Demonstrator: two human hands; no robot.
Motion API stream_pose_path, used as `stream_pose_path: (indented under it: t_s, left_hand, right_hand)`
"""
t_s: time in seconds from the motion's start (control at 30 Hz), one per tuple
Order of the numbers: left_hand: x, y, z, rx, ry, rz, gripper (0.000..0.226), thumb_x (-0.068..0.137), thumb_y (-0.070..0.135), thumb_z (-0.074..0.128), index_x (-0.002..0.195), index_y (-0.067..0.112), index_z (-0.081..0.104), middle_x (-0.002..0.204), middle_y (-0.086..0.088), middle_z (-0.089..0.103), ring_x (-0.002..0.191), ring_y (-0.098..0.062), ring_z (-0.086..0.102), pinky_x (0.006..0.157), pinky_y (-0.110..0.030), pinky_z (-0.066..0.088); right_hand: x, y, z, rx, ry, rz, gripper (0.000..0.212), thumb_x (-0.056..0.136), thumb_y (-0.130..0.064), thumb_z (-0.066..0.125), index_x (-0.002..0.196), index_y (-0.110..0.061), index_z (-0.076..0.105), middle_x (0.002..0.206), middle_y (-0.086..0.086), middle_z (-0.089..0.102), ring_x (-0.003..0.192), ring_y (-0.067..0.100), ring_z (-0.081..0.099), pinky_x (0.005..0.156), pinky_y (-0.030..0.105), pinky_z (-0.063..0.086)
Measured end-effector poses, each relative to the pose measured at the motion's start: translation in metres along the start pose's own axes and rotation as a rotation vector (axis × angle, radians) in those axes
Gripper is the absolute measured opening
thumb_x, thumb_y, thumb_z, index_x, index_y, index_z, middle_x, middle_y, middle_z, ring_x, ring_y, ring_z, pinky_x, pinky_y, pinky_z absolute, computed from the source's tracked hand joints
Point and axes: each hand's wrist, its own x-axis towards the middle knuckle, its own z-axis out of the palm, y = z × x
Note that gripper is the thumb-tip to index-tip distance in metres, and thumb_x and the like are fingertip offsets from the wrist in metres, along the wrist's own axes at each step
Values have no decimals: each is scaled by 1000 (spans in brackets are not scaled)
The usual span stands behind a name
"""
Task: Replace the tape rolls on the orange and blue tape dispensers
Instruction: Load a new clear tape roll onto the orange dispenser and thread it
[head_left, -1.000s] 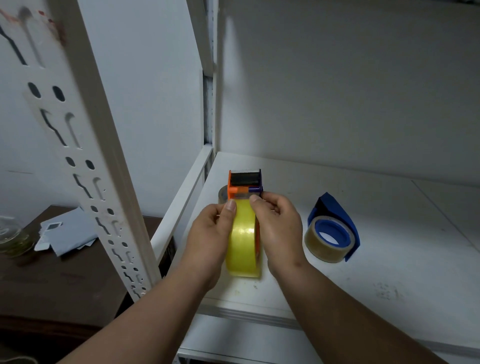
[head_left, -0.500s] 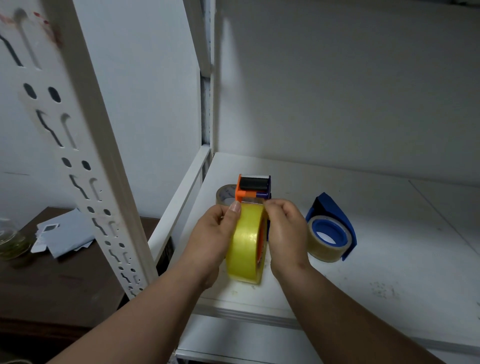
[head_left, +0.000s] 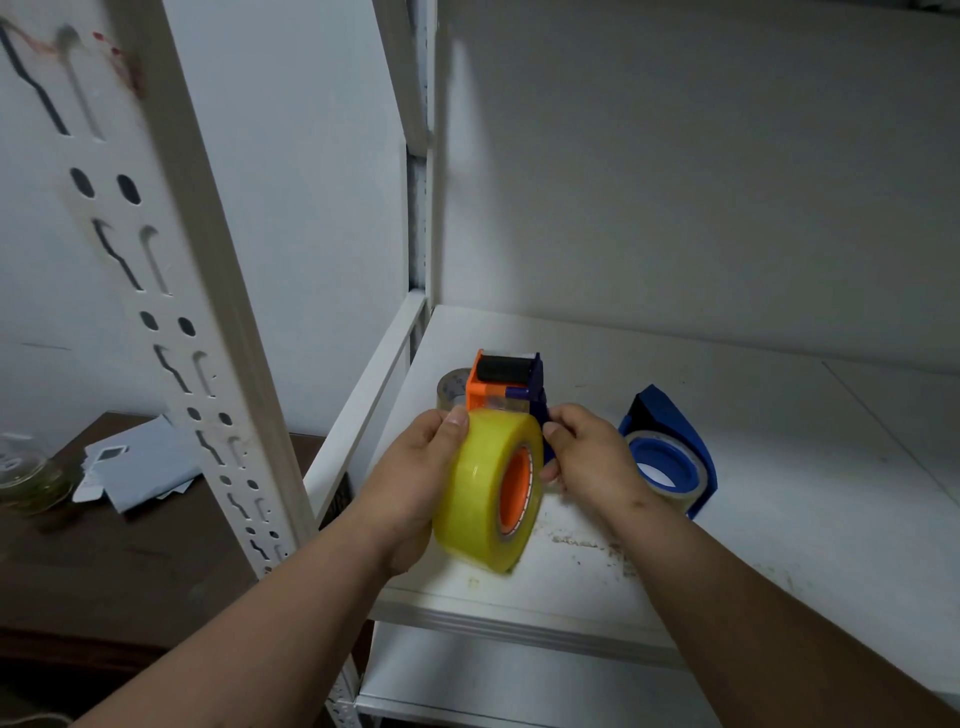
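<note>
I hold the orange tape dispenser (head_left: 501, 387) over the front of the white shelf (head_left: 753, 467), with a fat yellow tape roll (head_left: 480, 491) seated on its orange hub. My left hand (head_left: 415, 478) grips the roll from the left, thumb laid on top of it; the rest of those fingers are hidden behind the roll. My right hand (head_left: 584, 452) pinches the dispenser's dark blue side just right of the roll, fingers curled, though the roll covers much of the dispenser body and I cannot make out exactly where the fingertips land. The black roller at the dispenser's far end shows clearly. Behind the dispenser another clear tape roll (head_left: 453, 387) peeks out, mostly hidden. The blue tape dispenser (head_left: 670, 441) lies on the shelf just right of my right hand, a clear roll around its blue hub, partly hidden by my wrist. Off to the left, a dark tabletop (head_left: 130, 561) carries papers (head_left: 135, 462) and a glass jar (head_left: 26, 473) cut off by the frame edge.
</note>
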Motion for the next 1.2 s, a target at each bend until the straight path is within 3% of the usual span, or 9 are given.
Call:
stream_pose_path:
  t_s: [0.17,0.4,0.5,0.6,0.67,0.8,0.97,1.07,1.2]
  left_hand:
    - [-5,0,2,48,9,34,35,97,48,47,111,19,61,115,-18,68,106,-35,66,96,-57,51]
    - [-5,2,7,191,35,110,34,98,52,40,101,23,58,98,-12,66,85,-24,63,73,-40,53]
    - [-3,2,8,198,45,120,32,99,50,40,101,24,59,96,-9,67,86,-23,64,74,-39,54]
    - [-2,2,9,210,45,121,31,100,50,39,99,27,59,95,-5,67,85,-21,65,71,-35,55]
    - [0,3,8,188,39,97,31,99,50,40,101,27,60,99,-6,69,92,-24,67,79,-40,57]
    - [1,7,6,112,53,24,33,101,48,39,111,25,60,113,-11,68,106,-31,66,96,-55,52]
    - [1,8,10,117,59,18,30,101,48,36,106,30,59,111,-7,68,104,-26,66,95,-48,53]
    - [-2,10,15,122,44,-6,28,102,46,34,107,31,57,115,-9,66,108,-28,64,99,-51,51]
    - [-4,14,15,115,17,-22,27,104,40,35,98,30,58,111,-8,67,107,-28,65,99,-51,51]
  right_hand:
    - [1,4,1,-128,67,-158,21,98,-22,41,95,-25,62,80,-1,64,81,21,61,75,36,51]
    - [2,7,7,-288,189,-307,21,99,-20,39,99,-17,60,91,1,59,80,15,52,59,22,37]
    - [3,4,6,-360,193,-335,19,97,-17,40,97,-12,59,90,5,56,80,21,51,61,28,33]
    - [4,0,8,-401,191,-316,16,95,-15,42,97,-9,57,91,11,57,80,26,52,63,30,34]
    - [5,-1,11,-406,176,-281,16,94,-15,43,99,-9,57,93,12,59,80,26,54,63,30,36]
    - [7,-3,14,-101,139,-42,23,95,-18,44,118,-18,47,102,6,65,86,23,63,74,36,54]
    - [-8,-2,25,-90,403,-127,12,84,-19,56,82,-26,46,97,-3,50,70,7,52,54,23,38]
    - [-19,-6,32,-17,448,-203,12,80,-23,55,73,-31,51,94,-8,47,75,10,55,62,25,44]
    - [-24,-15,30,62,428,-190,11,87,-30,53,79,-34,58,97,-7,51,83,12,58,74,31,49]
